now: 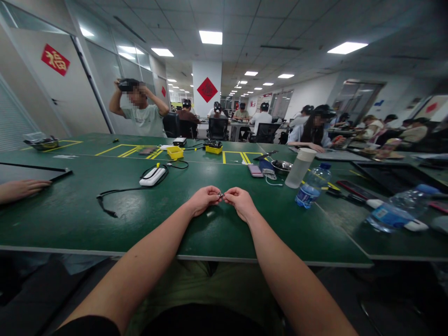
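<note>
Both my hands meet over the middle of the green table (140, 228). Between the fingertips sits a small, dark metallic piece (220, 196), too small to name. My left hand (204, 200) pinches it from the left side. From the right, my right hand (240, 201) closes thumb and fingers on its other end. Just below my left hand a tiny pale scrap (210, 214) lies on the tabletop. Farther left rests a white power bank (153, 177) with a black cable (117, 190) trailing toward me.
To the right stand a frosted bottle (300, 169), a water bottle (313, 185) and another water bottle (401, 210). A metal bowl (282, 166) and yellow trays (175, 152) are farther back. Another person's hand (24, 190) rests at the left edge. Several people sit beyond.
</note>
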{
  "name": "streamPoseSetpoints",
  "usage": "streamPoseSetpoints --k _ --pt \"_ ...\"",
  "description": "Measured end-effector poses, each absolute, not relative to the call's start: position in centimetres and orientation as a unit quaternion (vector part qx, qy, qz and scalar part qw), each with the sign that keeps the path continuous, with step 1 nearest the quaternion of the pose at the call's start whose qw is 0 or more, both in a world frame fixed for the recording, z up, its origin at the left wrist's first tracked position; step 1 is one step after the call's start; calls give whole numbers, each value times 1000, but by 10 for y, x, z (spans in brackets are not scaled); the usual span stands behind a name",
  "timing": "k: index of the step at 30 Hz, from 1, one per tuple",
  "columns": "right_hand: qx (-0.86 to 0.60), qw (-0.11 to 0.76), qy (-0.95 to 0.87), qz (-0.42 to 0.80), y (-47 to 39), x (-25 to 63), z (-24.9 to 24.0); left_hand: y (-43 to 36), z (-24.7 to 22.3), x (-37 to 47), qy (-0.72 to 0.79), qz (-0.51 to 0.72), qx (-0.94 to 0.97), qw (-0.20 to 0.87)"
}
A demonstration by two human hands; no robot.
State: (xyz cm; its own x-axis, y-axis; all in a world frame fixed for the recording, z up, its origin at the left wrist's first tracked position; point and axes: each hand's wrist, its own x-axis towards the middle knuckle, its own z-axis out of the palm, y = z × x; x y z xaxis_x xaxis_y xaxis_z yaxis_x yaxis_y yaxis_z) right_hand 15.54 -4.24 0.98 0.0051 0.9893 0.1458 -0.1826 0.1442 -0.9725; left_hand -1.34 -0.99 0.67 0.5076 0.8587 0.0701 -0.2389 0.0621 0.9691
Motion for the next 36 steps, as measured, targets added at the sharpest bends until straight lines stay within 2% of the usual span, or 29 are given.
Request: streamPoseSetpoints --k 13,24,36 --pt "-388 591 -506 493 -42 155 10 -11 10 -13 302 423 553 651" --pt "-412 567 -518 490 -41 155 8 -14 13 -12 329 425 584 607" --pt "-415 533 -597 432 -44 155 8 -11 11 -12 336 408 582 618"
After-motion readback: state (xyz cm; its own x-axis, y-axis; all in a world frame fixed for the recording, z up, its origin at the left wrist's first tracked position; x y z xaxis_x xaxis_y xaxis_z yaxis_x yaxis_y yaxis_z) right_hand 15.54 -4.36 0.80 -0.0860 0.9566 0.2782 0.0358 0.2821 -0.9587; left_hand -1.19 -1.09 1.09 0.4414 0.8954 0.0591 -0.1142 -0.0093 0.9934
